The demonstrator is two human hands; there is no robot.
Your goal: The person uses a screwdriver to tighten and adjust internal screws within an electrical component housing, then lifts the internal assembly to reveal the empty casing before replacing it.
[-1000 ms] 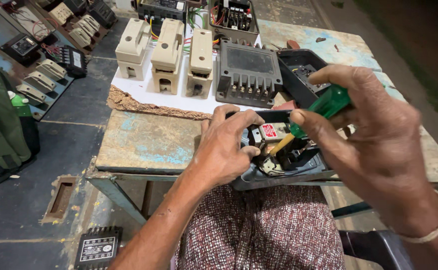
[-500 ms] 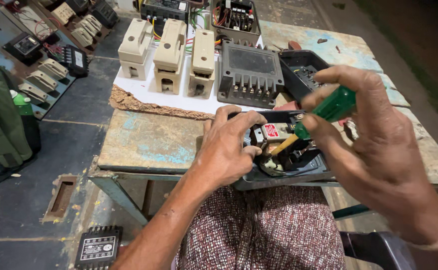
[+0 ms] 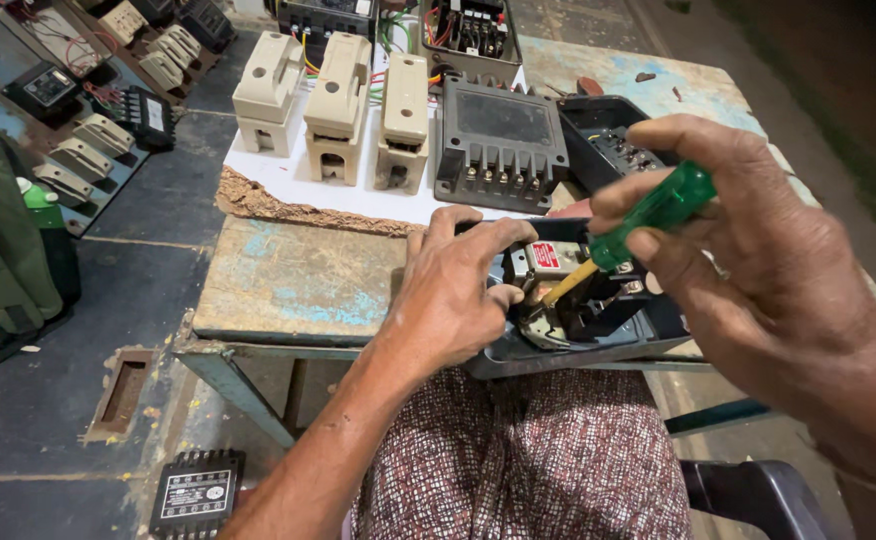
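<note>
Here, a worn wooden bench [image 3: 288, 285] with flaking blue paint is seen, its near edge chipped above a dark floor [image 3: 158, 215]. Cream switch housings [image 3: 333, 105] are crowded along its far side, leaving bare wood at the left. An opened meter case [image 3: 583, 335], overhanging the near edge, is steadied by the left hand [image 3: 453, 295], fingers curled on it. A green-handled screwdriver [image 3: 648, 215] is gripped by the right hand [image 3: 758, 270], tip inside.

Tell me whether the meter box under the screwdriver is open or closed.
Open. The meter box has no cover on, so its inner parts show, and the screwdriver reaches inside.
</note>
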